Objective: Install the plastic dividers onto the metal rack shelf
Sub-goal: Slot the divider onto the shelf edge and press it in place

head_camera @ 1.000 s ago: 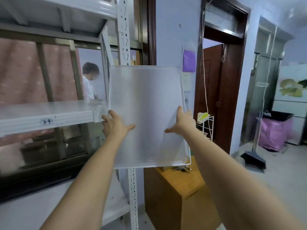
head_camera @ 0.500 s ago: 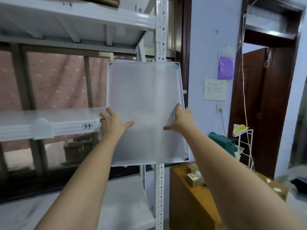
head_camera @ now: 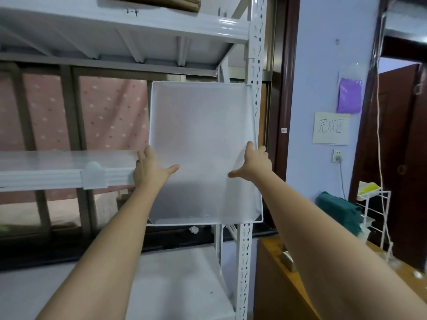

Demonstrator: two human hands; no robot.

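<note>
White metal rack [head_camera: 250, 65] fills the left of the view, its middle shelf [head_camera: 41, 174] at chest height. Frosted plastic divider [head_camera: 203, 139] stands upright at the rack's right end, beside the front post. Left hand [head_camera: 150, 169] and right hand [head_camera: 254, 163] grip its side edges, fingers wrapped behind, thumbs in front.

Both hands [head_camera: 152, 168] raised, fingers [head_camera: 250, 146] apparently gripping.

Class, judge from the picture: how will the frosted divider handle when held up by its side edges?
Probably stiff: the divider stays flat between the left hand and right hand. Likely light, since it is thin and translucent.
</note>
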